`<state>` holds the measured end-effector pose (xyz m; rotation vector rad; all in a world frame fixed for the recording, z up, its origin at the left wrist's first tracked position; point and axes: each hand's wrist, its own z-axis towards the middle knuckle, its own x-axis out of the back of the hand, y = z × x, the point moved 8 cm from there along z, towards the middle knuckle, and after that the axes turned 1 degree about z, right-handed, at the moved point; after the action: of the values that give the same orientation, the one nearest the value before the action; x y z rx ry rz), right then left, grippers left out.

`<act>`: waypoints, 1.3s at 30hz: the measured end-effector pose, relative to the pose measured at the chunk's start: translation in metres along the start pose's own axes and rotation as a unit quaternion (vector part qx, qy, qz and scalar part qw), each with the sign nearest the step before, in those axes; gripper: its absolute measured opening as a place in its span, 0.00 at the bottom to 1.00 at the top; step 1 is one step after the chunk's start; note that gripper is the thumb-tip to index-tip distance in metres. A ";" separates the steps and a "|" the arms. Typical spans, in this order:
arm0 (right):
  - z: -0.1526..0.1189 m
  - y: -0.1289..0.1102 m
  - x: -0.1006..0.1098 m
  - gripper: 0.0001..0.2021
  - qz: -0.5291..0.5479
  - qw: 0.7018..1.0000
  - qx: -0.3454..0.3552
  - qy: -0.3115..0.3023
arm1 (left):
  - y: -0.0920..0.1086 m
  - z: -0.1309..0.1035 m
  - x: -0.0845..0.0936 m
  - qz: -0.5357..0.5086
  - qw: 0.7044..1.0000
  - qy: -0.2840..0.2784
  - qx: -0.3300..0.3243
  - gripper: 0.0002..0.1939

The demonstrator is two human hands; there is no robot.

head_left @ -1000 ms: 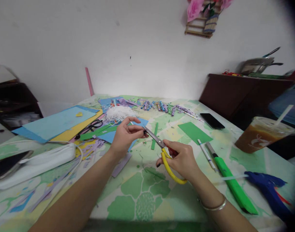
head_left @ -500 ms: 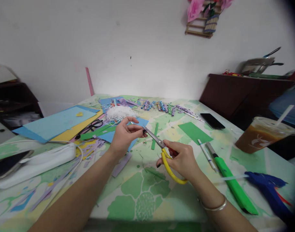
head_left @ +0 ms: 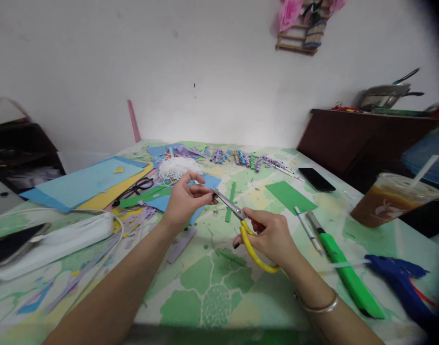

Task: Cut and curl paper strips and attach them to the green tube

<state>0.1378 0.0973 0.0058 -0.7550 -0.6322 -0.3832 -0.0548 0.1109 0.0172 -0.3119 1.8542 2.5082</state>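
Yellow-handled scissors (head_left: 256, 255) are gripped in my right hand (head_left: 275, 235), with fingers in the handle loops and the blades pointing up and left. The blades look nearly closed, and their tips reach the fingertips of my left hand (head_left: 183, 201). That left hand is pinched closed; a small pale end shows near its fingers, but I cannot make out what it holds. Behind it lies a tangled heap of white string (head_left: 179, 167). A narrow green paper strip (head_left: 231, 201) rests on the table beyond the blades, and a purple paper piece (head_left: 181, 245) lies below my left wrist.
Blue paper sheets (head_left: 83, 182), glasses (head_left: 135, 189) and a white power strip (head_left: 61, 247) are on the left. Curled paper pieces (head_left: 237, 159) lie at the back. To the right are green paper (head_left: 291, 196), a phone (head_left: 316, 179), a green cutter (head_left: 349, 273), a glue gun (head_left: 395, 278) and a drink cup (head_left: 388, 201).
Almost nothing differs. Both hands and the scissors keep the same place and pose, apart from a very slight shift of the view.
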 end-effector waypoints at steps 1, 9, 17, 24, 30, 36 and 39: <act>0.000 0.000 0.000 0.21 0.000 1.000 -0.004 0.003 | -0.001 0.000 -0.001 -0.006 1.000 -0.001 0.002 0.19; 0.002 -0.002 0.000 0.15 0.015 0.999 -0.029 -0.002 | -0.021 -0.005 -0.017 -0.053 0.996 -0.041 0.063 0.08; 0.000 -0.001 0.000 0.16 0.036 0.999 -0.039 -0.005 | -0.021 -0.005 -0.017 -0.094 0.993 -0.031 0.057 0.06; 0.000 -0.001 0.000 0.17 0.039 0.999 -0.034 -0.001 | -0.023 -0.004 -0.016 -0.110 0.992 -0.032 0.059 0.06; 0.000 0.000 0.001 0.18 0.042 0.998 -0.043 0.004 | -0.021 -0.007 -0.024 -0.140 0.988 -0.050 0.050 0.06; 0.000 -0.003 0.002 0.19 0.020 1.000 -0.014 0.013 | -0.017 -0.008 -0.026 -0.134 0.990 -0.046 0.017 0.04; 0.000 -0.003 0.002 0.21 0.014 1.000 -0.005 0.018 | -0.015 -0.008 -0.023 -0.106 0.993 -0.050 0.006 0.03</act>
<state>0.1379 0.0951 0.0092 -0.7653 -0.5856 -0.3730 -0.0290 0.1105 0.0048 -0.3542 1.6998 2.3281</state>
